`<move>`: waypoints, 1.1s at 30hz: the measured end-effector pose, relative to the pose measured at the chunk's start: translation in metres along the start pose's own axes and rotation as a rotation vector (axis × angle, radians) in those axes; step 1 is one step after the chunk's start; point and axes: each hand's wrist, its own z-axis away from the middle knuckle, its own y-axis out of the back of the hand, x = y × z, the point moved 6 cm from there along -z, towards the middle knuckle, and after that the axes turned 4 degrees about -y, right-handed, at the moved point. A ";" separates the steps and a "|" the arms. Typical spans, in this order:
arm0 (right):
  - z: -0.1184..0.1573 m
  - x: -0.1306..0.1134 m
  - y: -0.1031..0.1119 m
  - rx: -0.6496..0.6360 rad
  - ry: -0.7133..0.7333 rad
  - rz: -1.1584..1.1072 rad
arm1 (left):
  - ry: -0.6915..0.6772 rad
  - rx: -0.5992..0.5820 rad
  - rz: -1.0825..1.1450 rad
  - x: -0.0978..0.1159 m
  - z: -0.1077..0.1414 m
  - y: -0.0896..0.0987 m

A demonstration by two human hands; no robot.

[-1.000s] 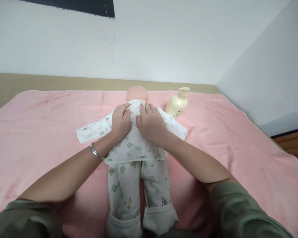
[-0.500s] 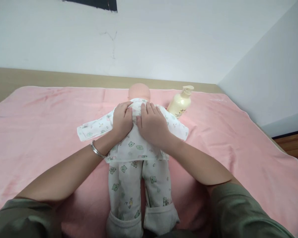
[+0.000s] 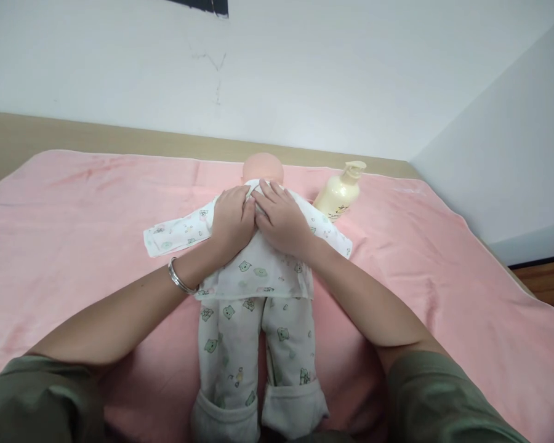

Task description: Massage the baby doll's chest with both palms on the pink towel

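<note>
A baby doll (image 3: 263, 167) lies stretched out with its bald head away from me, and no face shows. It wears a white printed top (image 3: 258, 274) and matching trousers (image 3: 233, 344) with turned-up cuffs. My left hand (image 3: 233, 221) rests flat on the left of the upper back, fingers extended, a silver bangle on that wrist. On the right of the upper back lies my right hand (image 3: 281, 218), its fingers spread towards the neck. Both thumbs come close together at the middle. The doll's sleeves reach out to either side on the cloth.
A cream pump bottle (image 3: 339, 194) leans beside the doll's right-hand sleeve. Pink cloth (image 3: 96, 246) covers a wooden surface (image 3: 166, 138), which meets a white wall (image 3: 305, 74) at the back. Another wall (image 3: 512, 135) closes off the right side.
My right hand has shifted slightly inward and up the doll's back, towards my left hand. My left hand has moved slightly right. The camera view has tilted a little.
</note>
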 end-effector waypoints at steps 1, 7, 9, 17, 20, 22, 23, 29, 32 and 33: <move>-0.001 0.002 0.001 0.003 -0.004 0.007 | -0.008 -0.006 -0.018 0.001 0.000 0.000; 0.028 -0.022 -0.001 0.090 -0.002 0.173 | 0.049 -0.018 0.107 -0.006 -0.005 0.000; 0.042 -0.039 -0.006 0.068 0.062 0.196 | 0.147 0.012 0.179 -0.015 -0.006 0.001; 0.026 -0.021 -0.003 0.041 -0.041 0.023 | 0.075 -0.006 0.079 -0.003 -0.001 0.002; 0.011 0.003 -0.002 0.070 -0.138 0.005 | -0.020 -0.020 -0.069 0.013 0.013 -0.001; 0.005 0.013 -0.002 0.081 -0.180 0.007 | -0.064 -0.017 -0.098 0.022 0.023 -0.003; 0.004 0.015 -0.002 0.087 -0.188 0.021 | -0.075 -0.024 -0.093 0.024 0.026 -0.004; 0.038 -0.024 -0.002 0.174 -0.030 0.215 | 0.077 -0.031 0.045 -0.001 0.008 0.001; 0.052 -0.045 -0.004 0.158 0.095 0.246 | 0.160 -0.053 0.083 -0.014 -0.003 0.004; 0.050 -0.045 -0.004 0.150 0.108 0.232 | 0.164 -0.064 0.059 -0.015 -0.004 0.004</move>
